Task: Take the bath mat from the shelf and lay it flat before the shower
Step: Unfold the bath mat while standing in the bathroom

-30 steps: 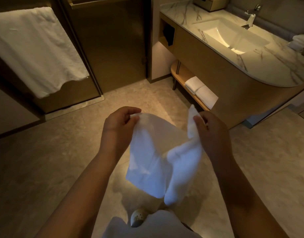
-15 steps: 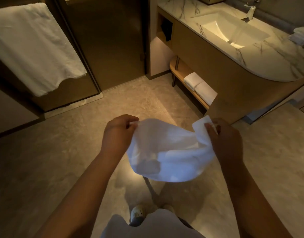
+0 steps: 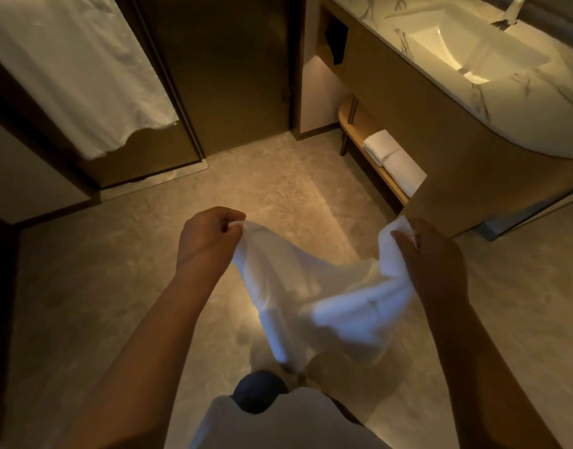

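Observation:
A white bath mat (image 3: 324,296) hangs in the air between my two hands, sagging in the middle over the tiled floor. My left hand (image 3: 209,238) is shut on its left corner. My right hand (image 3: 430,257) is shut on its right corner. The mat is partly unfolded, with folds still bunched near my right hand. The low wooden shelf (image 3: 356,124) under the vanity is at the right. The dark glass shower door (image 3: 226,69) stands ahead, beyond bare floor.
Two folded white towels (image 3: 395,160) lie on the shelf. A large white towel (image 3: 78,69) hangs on the glass at the left. The marble vanity with a sink (image 3: 472,50) fills the upper right. My knee (image 3: 259,392) shows below the mat.
My hands have moved further apart, spreading the mat wider. The view has shifted closer to the shower door and vanity.

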Demonstrator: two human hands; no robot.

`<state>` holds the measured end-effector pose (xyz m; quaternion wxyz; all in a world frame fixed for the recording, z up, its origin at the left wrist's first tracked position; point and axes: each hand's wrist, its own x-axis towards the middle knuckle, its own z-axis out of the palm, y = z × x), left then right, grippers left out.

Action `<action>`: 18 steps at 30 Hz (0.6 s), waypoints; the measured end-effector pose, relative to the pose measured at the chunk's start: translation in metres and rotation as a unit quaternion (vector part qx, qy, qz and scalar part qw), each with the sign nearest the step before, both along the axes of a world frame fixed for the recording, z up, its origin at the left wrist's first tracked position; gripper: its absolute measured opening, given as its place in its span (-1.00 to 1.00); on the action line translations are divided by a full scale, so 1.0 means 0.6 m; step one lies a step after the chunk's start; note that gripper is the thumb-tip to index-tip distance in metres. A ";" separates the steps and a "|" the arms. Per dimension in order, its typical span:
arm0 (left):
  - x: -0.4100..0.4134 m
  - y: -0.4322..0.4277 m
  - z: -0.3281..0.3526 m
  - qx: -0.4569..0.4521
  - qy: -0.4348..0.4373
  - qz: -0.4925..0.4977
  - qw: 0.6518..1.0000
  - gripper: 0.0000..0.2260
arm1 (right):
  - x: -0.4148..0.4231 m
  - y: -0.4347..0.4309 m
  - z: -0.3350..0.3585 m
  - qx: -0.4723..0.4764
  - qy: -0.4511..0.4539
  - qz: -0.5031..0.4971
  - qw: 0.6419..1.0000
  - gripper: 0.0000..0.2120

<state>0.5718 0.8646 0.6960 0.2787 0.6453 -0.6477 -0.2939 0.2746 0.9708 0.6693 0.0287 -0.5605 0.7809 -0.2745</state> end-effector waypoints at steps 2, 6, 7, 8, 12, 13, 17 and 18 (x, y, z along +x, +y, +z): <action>0.000 -0.001 -0.004 -0.004 -0.010 0.006 1.000 -0.82 | -0.015 -0.005 -0.007 0.028 -0.008 0.000 1.000 -0.72; 0.002 -0.009 -0.008 -0.015 -0.030 0.020 0.999 -0.82 | -0.024 -0.021 -0.005 -0.020 0.003 -0.070 0.997 -0.71; 0.004 -0.015 -0.010 -0.012 -0.031 0.023 0.999 -0.82 | -0.023 -0.028 -0.002 -0.037 -0.009 -0.089 0.995 -0.72; 0.006 -0.022 -0.013 -0.007 -0.030 0.022 0.999 -0.83 | -0.021 -0.036 0.000 -0.048 -0.027 -0.101 0.993 -0.74; 0.006 -0.049 -0.027 0.005 -0.017 0.004 1.000 -0.84 | -0.006 -0.079 -0.009 -0.038 -0.048 -0.084 0.995 -0.78; 0.006 -0.059 -0.030 -0.002 -0.014 0.002 1.000 -0.85 | 0.000 -0.094 -0.012 -0.033 -0.054 -0.069 0.996 -0.78; 0.011 -0.120 -0.037 -0.038 -0.022 -0.011 0.999 -0.85 | 0.020 -0.166 -0.018 -0.017 -0.065 0.008 0.998 -0.78; 0.013 -0.142 -0.039 -0.039 -0.036 -0.020 0.998 -0.85 | 0.024 -0.187 -0.018 -0.013 -0.067 0.024 0.997 -0.78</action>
